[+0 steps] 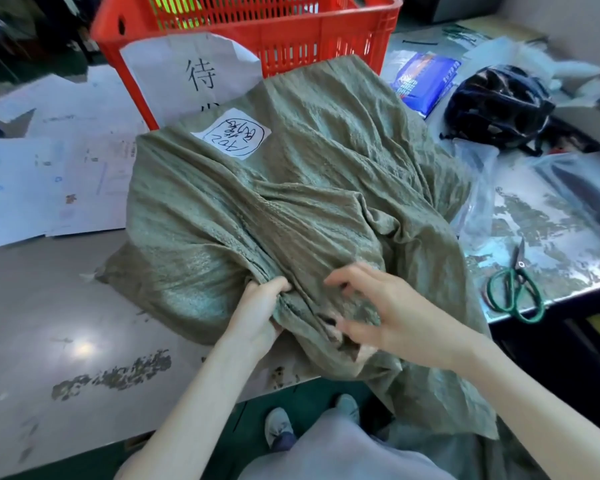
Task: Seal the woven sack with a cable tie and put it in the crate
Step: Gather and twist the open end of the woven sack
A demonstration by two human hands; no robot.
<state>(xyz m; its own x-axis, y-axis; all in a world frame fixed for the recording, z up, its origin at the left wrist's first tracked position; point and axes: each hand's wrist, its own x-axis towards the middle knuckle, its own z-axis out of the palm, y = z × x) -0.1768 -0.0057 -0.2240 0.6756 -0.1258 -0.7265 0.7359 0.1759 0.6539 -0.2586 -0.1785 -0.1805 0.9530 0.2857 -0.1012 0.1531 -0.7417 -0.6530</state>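
Cluttered tabletop (32,306): left hand (257,313) fingers clench the sack (291,188) neck, right hand (388,313) fingers half-open gathering; no tie apparent, crate (326,39) at twelve o'clock.

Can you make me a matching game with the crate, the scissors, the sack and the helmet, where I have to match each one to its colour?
Things:
1. crate
2. scissors
3. sack
4. helmet

Colours:
A. olive green
B. black
C. red
D. green handles

Right pairs: 1-C, 2-D, 3-A, 4-B
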